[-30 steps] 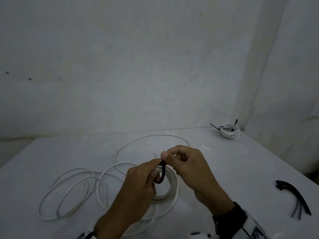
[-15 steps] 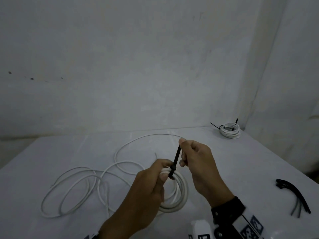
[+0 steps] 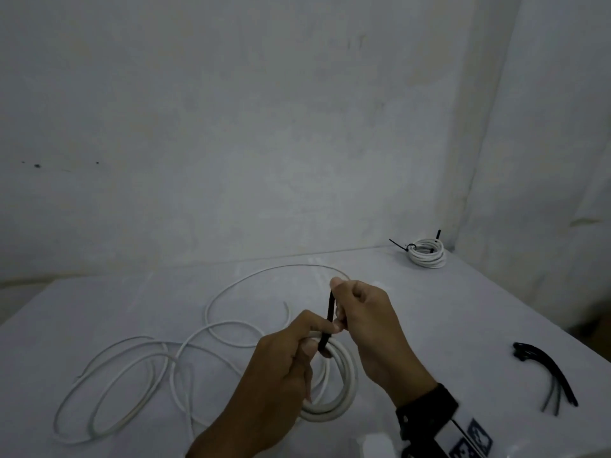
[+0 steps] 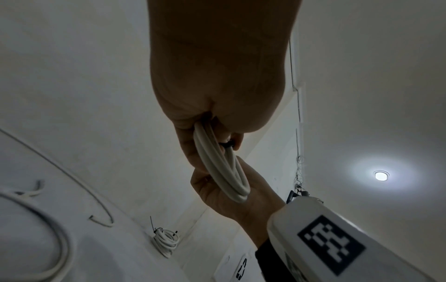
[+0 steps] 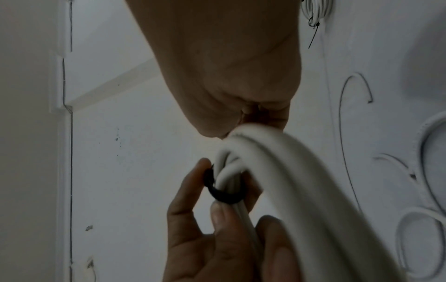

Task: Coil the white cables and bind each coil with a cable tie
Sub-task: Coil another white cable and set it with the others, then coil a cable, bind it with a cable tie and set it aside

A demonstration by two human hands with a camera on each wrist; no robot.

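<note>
A white cable coil point(image 3: 345, 388) hangs just above the table, and my left hand point(image 3: 312, 340) grips its top, where a black cable tie point(image 3: 330, 309) wraps the strands. My right hand point(image 3: 337, 307) pinches the tie's tail, which stands nearly upright above the coil. In the right wrist view the tie's loop point(image 5: 224, 196) sits close round the coil point(image 5: 277, 171), with my left fingers point(image 5: 219, 215) beside it. The left wrist view shows the coil point(image 4: 222, 167) running out of my left fist, the tie point(image 4: 226, 145) at its top. Loose white cable point(image 3: 132, 375) lies in loops at the left.
A bound white coil point(image 3: 426, 254) with black tie tails sits at the table's back right corner by the wall. Several spare black cable ties point(image 3: 549, 375) lie near the right edge. A thin loose cable arc point(image 3: 264, 276) curves behind my hands.
My right hand has drawn the tie's tail upward and the wide black loop has closed snug round the coil. My left hand has kept its hold on the coil.
</note>
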